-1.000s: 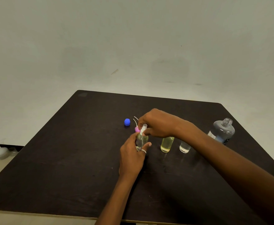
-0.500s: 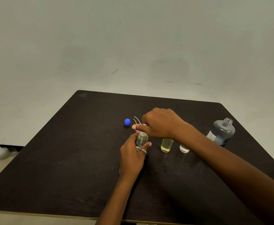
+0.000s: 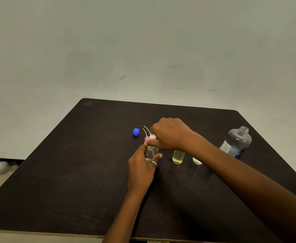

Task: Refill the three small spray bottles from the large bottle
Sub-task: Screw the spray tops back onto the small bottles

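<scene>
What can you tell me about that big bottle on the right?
The large bottle is clear, greyish plastic with a white and blue label. Its threaded neck is open, with no cap on. It stands on the dark table near the right edge, and nothing else touches it.

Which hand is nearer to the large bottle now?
The right hand. It grips the top of the small spray bottle, left of the large bottle; the left hand holds that bottle's body, farther left.
</scene>
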`<state>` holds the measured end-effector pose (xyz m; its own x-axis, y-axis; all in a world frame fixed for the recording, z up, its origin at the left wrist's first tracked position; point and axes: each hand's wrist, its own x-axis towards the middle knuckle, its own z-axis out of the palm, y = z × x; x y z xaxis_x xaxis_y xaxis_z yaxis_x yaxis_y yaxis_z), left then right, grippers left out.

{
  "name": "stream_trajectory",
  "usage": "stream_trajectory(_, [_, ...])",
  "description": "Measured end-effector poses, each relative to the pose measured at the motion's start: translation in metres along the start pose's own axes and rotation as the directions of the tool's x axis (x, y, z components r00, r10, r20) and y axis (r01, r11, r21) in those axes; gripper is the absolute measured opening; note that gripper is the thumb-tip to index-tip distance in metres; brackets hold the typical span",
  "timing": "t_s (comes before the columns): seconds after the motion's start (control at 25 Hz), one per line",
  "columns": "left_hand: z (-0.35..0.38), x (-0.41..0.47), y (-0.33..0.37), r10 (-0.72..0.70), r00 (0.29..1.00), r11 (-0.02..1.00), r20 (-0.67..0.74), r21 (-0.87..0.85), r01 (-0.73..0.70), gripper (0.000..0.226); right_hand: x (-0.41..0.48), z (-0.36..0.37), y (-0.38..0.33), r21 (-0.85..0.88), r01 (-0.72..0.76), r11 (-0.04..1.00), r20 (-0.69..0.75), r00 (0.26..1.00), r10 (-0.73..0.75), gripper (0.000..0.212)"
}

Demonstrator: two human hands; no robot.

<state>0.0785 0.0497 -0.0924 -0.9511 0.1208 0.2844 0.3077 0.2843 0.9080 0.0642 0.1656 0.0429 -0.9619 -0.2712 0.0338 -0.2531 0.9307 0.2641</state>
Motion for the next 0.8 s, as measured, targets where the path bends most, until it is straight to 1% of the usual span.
stream_trajectory(0.08, [-0.001, 0.0, 0.0, 0.008, 1.0, 1.0, 0.004, -0.003, -0.008, 0.033, 0.0, 0.002, -0.005, -0.081, -0.022, 0.996, -0.038, 0.999, 0.019, 0.058])
stream_trajectory(0.16, [-0.001, -0.001, 0.0, 0.015, 1.0, 1.0, -0.005, -0.012, -0.015, 0.032, -0.001, 0.001, -0.006, -0.045, -0.028, 0.999, -0.032, 0.999, 0.026, 0.061])
stream_trajectory(0.2, [-0.001, -0.001, 0.0, 0.018, 1.0, 1.0, -0.01, -0.013, -0.018, 0.033, -0.001, -0.001, -0.004, 0.01, -0.005, 1.0, -0.011, 1.0, 0.005, 0.058])
stream_trajectory(0.28, [-0.001, -0.001, 0.001, 0.011, 1.0, 1.0, -0.018, -0.007, -0.011, 0.037, -0.002, -0.008, 0.001, 0.14, 0.071, 0.988, 0.051, 0.996, -0.079, 0.039])
stream_trajectory(0.32, [0.0, -0.001, 0.0, 0.009, 1.0, 1.0, -0.019, -0.008, -0.009, 0.037, -0.003, -0.01, 0.004, 0.175, 0.106, 0.979, 0.083, 0.989, -0.122, 0.032])
stream_trajectory(0.36, [0.0, 0.0, 0.0, 0.007, 1.0, 1.0, -0.015, -0.012, -0.008, 0.036, -0.002, -0.012, 0.006, 0.188, 0.13, 0.973, 0.107, 0.983, -0.152, 0.029])
stream_trajectory(0.48, [-0.001, -0.001, 0.0, 0.01, 1.0, 1.0, -0.002, -0.012, -0.01, 0.038, 0.004, -0.009, 0.008, 0.182, 0.146, 0.972, 0.11, 0.98, -0.168, 0.027])
stream_trajectory(0.6, [0.0, 0.0, 0.0, -0.006, 1.0, 1.0, 0.001, -0.008, 0.006, 0.037, 0.005, -0.006, 0.008, 0.178, 0.12, 0.977, 0.119, 0.983, -0.142, 0.022])
stream_trajectory(0.68, [0.0, 0.0, -0.001, -0.007, 1.0, 1.0, -0.005, -0.004, 0.007, 0.035, 0.003, -0.004, 0.006, 0.143, 0.098, 0.985, 0.11, 0.987, -0.114, 0.021])
stream_trajectory(0.72, [0.001, 0.001, -0.001, -0.007, 1.0, 1.0, -0.008, -0.002, 0.007, 0.035, 0.002, -0.002, 0.006, 0.109, 0.086, 0.99, 0.094, 0.991, -0.096, 0.023])
stream_trajectory(0.8, [0.0, 0.0, 0.001, -0.016, 1.0, 1.0, -0.008, 0.003, 0.016, 0.037, -0.002, 0.003, 0.004, 0.045, 0.057, 0.997, 0.054, 0.997, -0.06, 0.033])
